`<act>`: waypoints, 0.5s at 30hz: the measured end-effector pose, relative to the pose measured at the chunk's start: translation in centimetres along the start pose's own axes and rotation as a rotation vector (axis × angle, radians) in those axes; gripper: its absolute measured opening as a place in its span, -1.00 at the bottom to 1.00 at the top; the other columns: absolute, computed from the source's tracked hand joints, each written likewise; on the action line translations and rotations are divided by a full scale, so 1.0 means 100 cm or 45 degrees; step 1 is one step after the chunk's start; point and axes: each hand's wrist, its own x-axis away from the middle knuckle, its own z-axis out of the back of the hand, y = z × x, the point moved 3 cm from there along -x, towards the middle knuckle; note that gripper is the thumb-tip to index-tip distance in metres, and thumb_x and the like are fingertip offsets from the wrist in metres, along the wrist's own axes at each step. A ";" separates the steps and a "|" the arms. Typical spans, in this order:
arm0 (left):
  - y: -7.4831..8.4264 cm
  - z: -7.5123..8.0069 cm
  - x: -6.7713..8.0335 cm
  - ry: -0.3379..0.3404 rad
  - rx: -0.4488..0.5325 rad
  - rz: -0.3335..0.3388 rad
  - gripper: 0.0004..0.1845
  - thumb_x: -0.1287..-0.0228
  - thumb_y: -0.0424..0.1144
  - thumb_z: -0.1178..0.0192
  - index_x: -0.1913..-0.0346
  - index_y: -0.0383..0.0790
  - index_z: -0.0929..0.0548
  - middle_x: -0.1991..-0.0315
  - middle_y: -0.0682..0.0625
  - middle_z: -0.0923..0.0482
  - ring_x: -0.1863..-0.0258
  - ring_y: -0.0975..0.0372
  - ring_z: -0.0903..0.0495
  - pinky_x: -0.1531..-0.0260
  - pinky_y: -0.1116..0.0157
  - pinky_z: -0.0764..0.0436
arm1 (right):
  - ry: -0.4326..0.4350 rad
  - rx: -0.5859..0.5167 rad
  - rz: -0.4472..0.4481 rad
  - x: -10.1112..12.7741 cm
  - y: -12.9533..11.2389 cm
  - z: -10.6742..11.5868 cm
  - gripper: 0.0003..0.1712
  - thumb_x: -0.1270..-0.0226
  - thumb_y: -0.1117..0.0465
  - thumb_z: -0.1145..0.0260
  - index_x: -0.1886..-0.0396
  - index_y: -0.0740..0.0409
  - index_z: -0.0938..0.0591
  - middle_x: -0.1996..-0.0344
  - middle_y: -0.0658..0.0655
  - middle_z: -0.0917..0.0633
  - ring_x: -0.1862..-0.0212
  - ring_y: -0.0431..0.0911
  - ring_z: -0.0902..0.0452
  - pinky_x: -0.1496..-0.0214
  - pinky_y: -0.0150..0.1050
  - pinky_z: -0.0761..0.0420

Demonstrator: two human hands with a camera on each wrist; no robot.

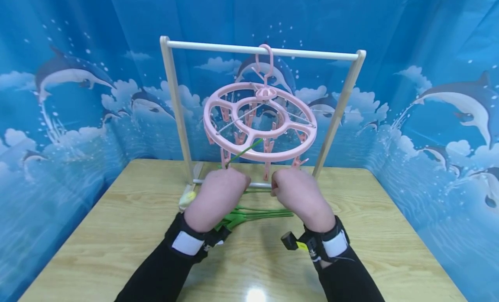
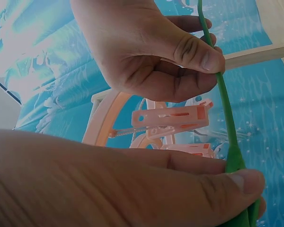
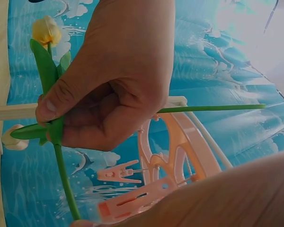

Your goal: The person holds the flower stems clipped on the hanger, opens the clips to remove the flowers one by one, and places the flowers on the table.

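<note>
While both hands meet at the centre of the head view, the left hand [image 1: 216, 198] and the right hand [image 1: 300, 198] each pinch one green stem [image 2: 227, 123]. Just above hangs a pink peg hanger [image 1: 260, 122] on a wooden rack [image 1: 173, 98]. More stems [image 1: 265, 213] lie on the table [image 1: 117, 224] below. No writing is legible.

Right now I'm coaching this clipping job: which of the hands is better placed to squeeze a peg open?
Right hand, probably: a pink peg hangs just above it, while the left hand grips the green stem.
</note>
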 end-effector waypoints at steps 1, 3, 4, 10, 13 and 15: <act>0.000 0.000 0.000 -0.002 -0.005 -0.004 -0.86 -0.55 -0.32 -0.34 0.11 0.03 -0.83 0.44 0.08 -0.71 0.54 0.26 -0.54 0.49 0.24 -0.69 | 0.002 0.004 0.005 0.000 0.000 -0.001 -0.90 -0.42 0.21 -0.55 0.34 0.01 -0.82 0.47 -0.08 -0.75 0.48 -0.13 -0.58 0.31 -0.23 -0.59; 0.000 -0.001 0.001 -0.009 -0.007 -0.007 -0.86 -0.56 -0.31 -0.33 0.13 0.02 -0.82 0.45 0.08 -0.71 0.55 0.26 -0.54 0.49 0.23 -0.69 | 0.006 0.011 0.015 -0.001 0.000 -0.002 -0.91 -0.41 0.21 -0.57 0.34 0.00 -0.83 0.46 -0.09 -0.77 0.48 -0.14 -0.58 0.31 -0.24 -0.59; 0.000 -0.001 0.001 -0.007 -0.007 -0.011 -0.85 -0.57 -0.31 -0.32 0.13 0.02 -0.83 0.45 0.08 -0.71 0.54 0.27 -0.54 0.50 0.23 -0.70 | 0.007 0.015 0.019 -0.001 0.000 -0.002 -0.91 -0.40 0.20 -0.58 0.34 -0.01 -0.83 0.46 -0.10 -0.77 0.48 -0.15 -0.58 0.32 -0.24 -0.59; 0.001 -0.003 0.001 -0.018 -0.018 -0.025 -0.84 -0.56 -0.33 -0.32 0.18 0.01 -0.83 0.47 0.09 -0.71 0.55 0.28 -0.54 0.51 0.23 -0.69 | 0.007 0.050 0.028 -0.003 0.000 -0.005 -0.90 -0.36 0.17 -0.62 0.35 -0.04 -0.84 0.47 -0.12 -0.78 0.49 -0.17 -0.59 0.32 -0.24 -0.61; 0.002 -0.004 0.000 -0.025 -0.015 -0.025 -0.82 -0.55 -0.34 -0.33 0.24 -0.01 -0.81 0.53 0.10 -0.65 0.57 0.29 -0.53 0.52 0.23 -0.69 | 0.004 0.074 0.040 -0.004 -0.001 -0.006 -0.92 -0.35 0.17 -0.63 0.34 -0.02 -0.85 0.46 -0.11 -0.79 0.48 -0.18 -0.60 0.32 -0.24 -0.63; 0.002 -0.006 -0.001 -0.028 -0.010 -0.027 -0.81 -0.54 -0.35 -0.33 0.28 -0.02 -0.80 0.57 0.12 -0.60 0.58 0.29 -0.52 0.52 0.22 -0.69 | 0.005 0.084 0.049 -0.005 0.000 -0.007 -0.93 -0.34 0.18 -0.63 0.34 -0.02 -0.86 0.45 -0.11 -0.80 0.48 -0.19 -0.61 0.32 -0.24 -0.64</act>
